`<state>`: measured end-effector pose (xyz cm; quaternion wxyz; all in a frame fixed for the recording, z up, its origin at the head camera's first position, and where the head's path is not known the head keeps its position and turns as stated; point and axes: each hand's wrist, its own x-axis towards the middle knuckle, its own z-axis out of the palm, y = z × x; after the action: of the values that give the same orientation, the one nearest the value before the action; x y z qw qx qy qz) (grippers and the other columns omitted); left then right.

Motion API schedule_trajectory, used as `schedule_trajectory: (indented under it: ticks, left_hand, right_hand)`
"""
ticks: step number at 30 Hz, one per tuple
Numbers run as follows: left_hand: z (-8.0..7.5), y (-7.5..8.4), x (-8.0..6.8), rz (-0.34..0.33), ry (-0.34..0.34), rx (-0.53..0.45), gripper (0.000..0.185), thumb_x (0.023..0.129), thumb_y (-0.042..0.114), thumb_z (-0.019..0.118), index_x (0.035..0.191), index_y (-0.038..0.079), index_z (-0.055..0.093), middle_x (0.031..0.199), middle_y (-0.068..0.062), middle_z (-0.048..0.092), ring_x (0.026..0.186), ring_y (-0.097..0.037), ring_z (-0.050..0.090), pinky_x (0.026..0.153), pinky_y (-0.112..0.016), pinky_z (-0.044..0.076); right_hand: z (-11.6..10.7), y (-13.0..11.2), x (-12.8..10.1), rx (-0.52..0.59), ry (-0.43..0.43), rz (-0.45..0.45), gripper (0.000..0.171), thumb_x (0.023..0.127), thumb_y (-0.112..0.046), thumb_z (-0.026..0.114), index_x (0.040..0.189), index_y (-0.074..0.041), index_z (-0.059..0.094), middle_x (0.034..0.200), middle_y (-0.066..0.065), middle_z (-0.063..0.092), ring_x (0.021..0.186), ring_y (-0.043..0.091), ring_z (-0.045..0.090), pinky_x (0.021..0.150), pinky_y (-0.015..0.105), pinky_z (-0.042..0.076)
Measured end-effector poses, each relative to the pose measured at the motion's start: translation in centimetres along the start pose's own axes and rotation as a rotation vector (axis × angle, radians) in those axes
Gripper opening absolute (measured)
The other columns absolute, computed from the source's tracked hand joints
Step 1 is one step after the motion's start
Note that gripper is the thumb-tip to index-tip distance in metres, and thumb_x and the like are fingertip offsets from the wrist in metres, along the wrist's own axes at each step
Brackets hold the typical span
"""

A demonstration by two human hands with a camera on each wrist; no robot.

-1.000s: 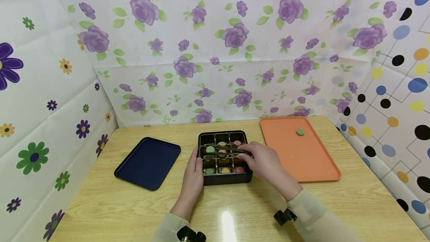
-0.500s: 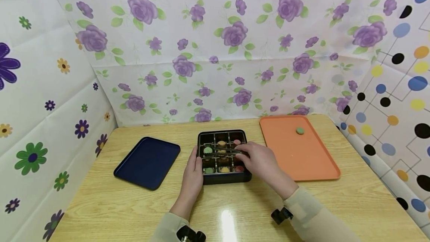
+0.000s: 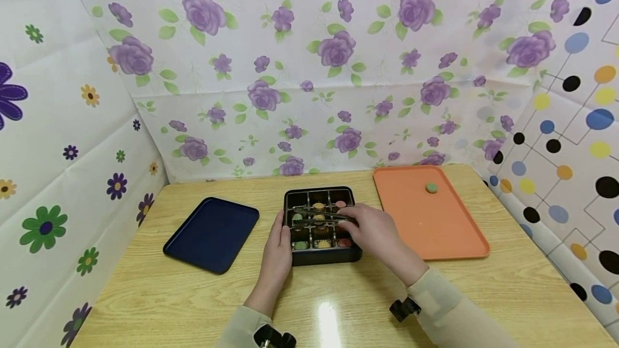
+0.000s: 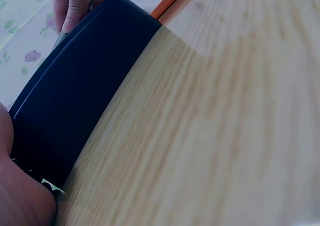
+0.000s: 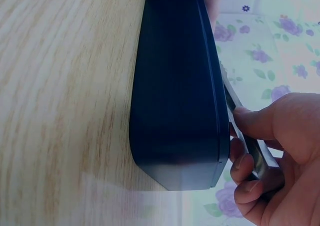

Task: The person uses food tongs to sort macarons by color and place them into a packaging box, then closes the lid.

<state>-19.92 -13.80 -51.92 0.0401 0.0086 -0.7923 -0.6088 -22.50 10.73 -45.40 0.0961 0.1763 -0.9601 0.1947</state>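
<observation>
Right grip (image 3: pixel 369 227) pinches tongs (image 3: pixel 319 215) over the black box (image 3: pixel 323 255); left grip (image 3: pixel 278 246) lies flat on its side. Risk: the green piece (image 3: pixel 297 217) btw. the tips may slip if the squeeze is weak.

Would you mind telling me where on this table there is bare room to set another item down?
The blue tray is bare, and the orange tray holds only one green piece near its far end. Bare wood lies along the table front edge. It is crowded at the compartment box, where the left hand and right hand with tongs meet.
</observation>
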Motion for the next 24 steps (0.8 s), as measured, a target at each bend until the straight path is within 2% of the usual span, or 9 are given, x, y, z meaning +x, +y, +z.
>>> schedule_trajectory:
  ticks: [4, 8, 12, 15, 18, 21, 24]
  left_hand:
    - [0.0, 0.1, 0.0, 0.000, -0.001, 0.001, 0.057, 0.124, 0.029, 0.032, 0.179, 0.019, 0.018, 0.184, -0.007, 0.017, 0.168, -0.035, 0.016, 0.133, -0.063, 0.019]
    - [0.0, 0.2, 0.0, -0.002, 0.001, 0.001, 0.057, 0.124, 0.029, 0.032, 0.179, 0.019, 0.018, 0.184, -0.006, 0.017, 0.168, -0.034, 0.016, 0.133, -0.063, 0.019]
    - [0.0, 0.3, -0.1, -0.003, 0.002, 0.002, 0.057, 0.124, 0.028, 0.032, 0.179, 0.019, 0.018, 0.183, -0.007, 0.017, 0.168, -0.035, 0.016, 0.132, -0.063, 0.020]
    - [0.1, 0.2, -0.1, -0.002, 0.001, 0.001, 0.057, 0.124, 0.028, 0.032, 0.179, 0.019, 0.018, 0.183, -0.007, 0.017, 0.168, -0.035, 0.016, 0.133, -0.063, 0.020]
    - [0.0, 0.2, 0.0, 0.002, -0.001, 0.000, 0.057, 0.124, 0.029, 0.031, 0.179, 0.019, 0.018, 0.184, -0.007, 0.017, 0.168, -0.034, 0.016, 0.133, -0.063, 0.019]
    - [0.0, 0.1, 0.0, 0.002, -0.001, -0.002, 0.057, 0.124, 0.029, 0.031, 0.179, 0.019, 0.018, 0.184, -0.006, 0.017, 0.168, -0.034, 0.016, 0.133, -0.063, 0.019]
    - [0.0, 0.1, 0.0, 0.002, 0.000, -0.003, 0.057, 0.124, 0.029, 0.031, 0.179, 0.019, 0.018, 0.183, -0.006, 0.017, 0.168, -0.034, 0.016, 0.133, -0.063, 0.019]
  right_hand:
    - [-0.2, 0.0, 0.0, -0.001, -0.006, 0.003, 0.031, 0.105, -0.033, 0.081, 0.134, -0.022, 0.082, 0.116, 0.004, 0.078, 0.073, 0.016, 0.068, 0.058, 0.036, 0.050]
    - [-0.5, 0.0, -0.2, 0.016, -0.011, 0.022, 0.036, 0.107, -0.033, 0.078, 0.140, -0.020, 0.079, 0.116, 0.006, 0.078, 0.062, 0.010, 0.057, 0.056, 0.034, 0.043]
    - [-0.9, 0.1, -0.4, 0.018, -0.015, 0.043, 0.041, 0.108, -0.034, 0.076, 0.146, -0.018, 0.075, 0.120, 0.008, 0.078, 0.061, 0.009, 0.053, 0.056, 0.034, 0.040]
    - [-1.1, 0.3, -0.6, 0.009, -0.013, 0.051, 0.040, 0.109, -0.033, 0.075, 0.147, -0.018, 0.075, 0.119, 0.007, 0.077, 0.065, 0.011, 0.056, 0.058, 0.035, 0.042]
    - [-1.4, 0.6, -0.9, 0.010, 0.007, 0.052, 0.038, 0.109, -0.031, 0.076, 0.144, -0.018, 0.076, 0.121, 0.007, 0.077, 0.075, 0.018, 0.067, 0.061, 0.038, 0.050]
    - [-1.7, 1.1, -1.2, 0.019, 0.030, 0.053, 0.036, 0.108, -0.031, 0.077, 0.142, -0.018, 0.078, 0.125, 0.008, 0.077, 0.091, 0.026, 0.075, 0.069, 0.045, 0.059]
    - [-2.0, 1.7, -1.5, 0.028, 0.043, 0.059, 0.036, 0.108, -0.032, 0.077, 0.141, -0.018, 0.078, 0.127, 0.009, 0.077, 0.101, 0.031, 0.076, 0.076, 0.052, 0.062]
